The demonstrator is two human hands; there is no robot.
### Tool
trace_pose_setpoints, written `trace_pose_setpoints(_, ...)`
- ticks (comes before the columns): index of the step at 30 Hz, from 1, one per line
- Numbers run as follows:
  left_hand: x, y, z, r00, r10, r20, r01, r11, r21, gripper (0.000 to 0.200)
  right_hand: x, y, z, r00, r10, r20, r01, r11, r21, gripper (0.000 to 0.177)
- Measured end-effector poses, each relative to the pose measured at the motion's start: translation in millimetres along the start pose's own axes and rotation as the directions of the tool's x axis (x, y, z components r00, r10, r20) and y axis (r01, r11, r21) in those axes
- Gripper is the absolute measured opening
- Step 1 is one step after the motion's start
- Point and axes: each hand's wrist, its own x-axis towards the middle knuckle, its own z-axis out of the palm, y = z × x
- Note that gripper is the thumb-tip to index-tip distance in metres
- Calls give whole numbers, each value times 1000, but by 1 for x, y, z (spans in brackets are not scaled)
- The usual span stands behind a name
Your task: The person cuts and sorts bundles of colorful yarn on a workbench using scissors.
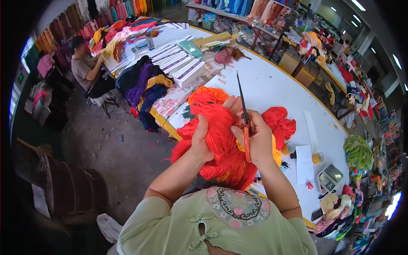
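Observation:
Red yarn (216,131) hangs in a big loose bundle between my hands at the table's near edge. My left hand (202,142) is wrapped round its left side, thumb pointing up. My right hand (257,136) holds scissors (247,142) with red handles; their dark blades point away from me and look closed. The fingertips of my right hand are close to the yarn. Behind the bundle lies orange yarn (208,94), and to the right another red skein (279,123). Some yellow yarn (276,148) shows below that skein.
The white table (272,78) curves away. On it are labelled paper strips (187,70), dark and purple yarn (146,85), a scale (329,178), a white sheet (304,163) and small cups. A seated person (87,70) handles yarn at left. A barrel (72,185) stands lower left.

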Motion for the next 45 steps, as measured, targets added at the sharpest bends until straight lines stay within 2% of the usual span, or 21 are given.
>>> trace_pose_setpoints(5, 4, 5, -12, 978, 109, -180, -113, 994, -9, 92, -9, 23, -10, 994, -71, -85, 92, 958, 271, 35)
trace_pose_setpoints(6, 5, 7, -14, 970, 129, -206, -137, 990, -27, 89, -12, 20, -9, 996, -20, -85, 46, 949, 311, 33)
trace_pose_setpoints(9, 12, 10, -32, 888, 151, -434, -248, 953, -176, 72, -21, 61, -3, 994, 106, 11, -105, 950, 294, 31)
trace_pose_setpoints(10, 13, 12, -43, 891, 156, -426, -254, 950, -183, 64, -23, 58, 1, 978, 187, 92, -208, 911, 357, 30)
trace_pose_setpoints(12, 19, 24, -68, 896, 177, -407, -272, 944, -187, 50, -28, 58, 3, 950, 284, 130, -312, 866, 390, 29)
trace_pose_setpoints(13, 26, 31, -73, 858, 211, -469, -289, 952, -101, 45, -30, 58, 3, 932, 326, 156, -361, 841, 403, 29)
trace_pose_setpoints(14, 33, 37, -76, 812, 249, -527, -301, 953, -14, 40, -35, 60, -4, 917, 326, 229, -390, 852, 349, 39)
trace_pose_setpoints(15, 38, 43, -81, 761, 290, -580, -307, 949, 72, 36, -41, 66, -5, 874, 331, 357, -461, 797, 390, 49)
trace_pose_setpoints(17, 46, 50, -94, 762, 337, -553, -319, 938, 133, 32, -50, 78, -4, 752, 302, 586, -604, 672, 429, 69)
trace_pose_setpoints(18, 50, 51, -98, 756, 370, -540, -319, 929, 189, 33, -51, 68, 3, 657, 355, 665, -677, 666, 314, 91)
trace_pose_setpoints(22, 49, 40, -76, 775, 420, -472, -338, 907, 253, 22, -44, 55, 29, 511, 359, 781, -825, 458, 330, 93)
trace_pose_setpoints(24, 39, 30, -41, 781, 425, -458, -338, 904, 262, 14, -41, 64, 39, 610, 330, 720, -733, 580, 355, 89)
trace_pose_setpoints(25, 30, 22, -31, 813, 437, -385, -332, 891, 310, 15, -40, 67, 42, 657, 310, 688, -680, 638, 361, 87)
trace_pose_setpoints(26, 19, 15, -23, 841, 444, -309, -330, 874, 357, 18, -38, 66, 41, 705, 292, 646, -641, 651, 406, 76)
trace_pose_setpoints(30, -11, 9, -11, 865, 491, -104, -349, 737, 579, 26, -36, 50, 34, 932, 71, 355, -214, 900, 380, 55)
trace_pose_setpoints(33, -22, 24, -23, 934, 357, -24, -318, 858, 403, 31, -35, 50, 26, 935, -125, 333, 78, 986, 150, 50)
trace_pose_setpoints(38, -16, 37, -22, 952, 291, -91, -260, 931, 258, 39, -44, 50, 20, 903, 15, 430, -117, 970, 213, 36)
trace_pose_setpoints(42, -22, 28, -25, 947, 276, -162, -223, 932, 285, 41, -54, 44, 14, 883, 114, 456, -264, 923, 279, 26)
trace_pose_setpoints(43, -26, 20, -25, 959, 228, -169, -181, 950, 255, 41, -52, 49, 15, 914, 66, 400, -148, 973, 177, 22)
trace_pose_setpoints(44, -28, 15, -15, 980, 143, -138, -103, 959, 262, 41, -51, 62, 17, 932, -2, 362, -64, 983, 170, 21)
trace_pose_setpoints(45, -33, 5, -17, 964, 183, -191, -114, 938, 327, 41, -49, 71, 18, 940, -73, 332, 21, 987, 157, 21)
